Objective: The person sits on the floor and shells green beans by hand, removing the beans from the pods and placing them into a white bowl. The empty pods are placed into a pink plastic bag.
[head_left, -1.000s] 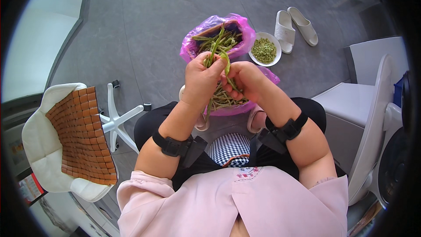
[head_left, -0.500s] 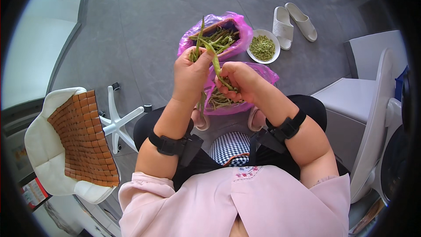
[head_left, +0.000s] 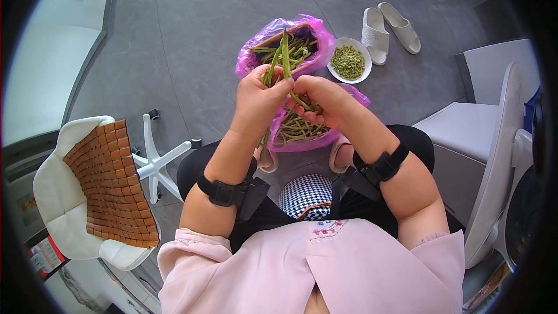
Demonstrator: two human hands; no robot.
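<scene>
My left hand point(head_left: 254, 100) is closed on several long green bean pods, some sticking up past its thumb and others trailing below the wrist. My right hand point(head_left: 323, 100) meets it at the fingertips, pinching the lower part of an upright bean pod point(head_left: 285, 57); more pods lie curled in its fingers. Just beyond the hands sits a pink-purple plastic bag point(head_left: 323, 30) full of green pods. Under them, between my feet, a second pink-purple bag point(head_left: 359, 96) holds thin pods point(head_left: 297, 131), partly covered by my right hand.
A white plate point(head_left: 366, 53) piled with small green pieces point(head_left: 348, 62) rests right of the far bag. White slippers point(head_left: 376, 34) lie beyond it on the grey tiled floor point(head_left: 209, 29). A white swivel chair point(head_left: 61, 197) stands left, a white chair point(head_left: 494, 128) right.
My hands have drawn closer together until their fingertips meet. The pod that slanted between them now points upright, and my left hand has shifted slightly right and down.
</scene>
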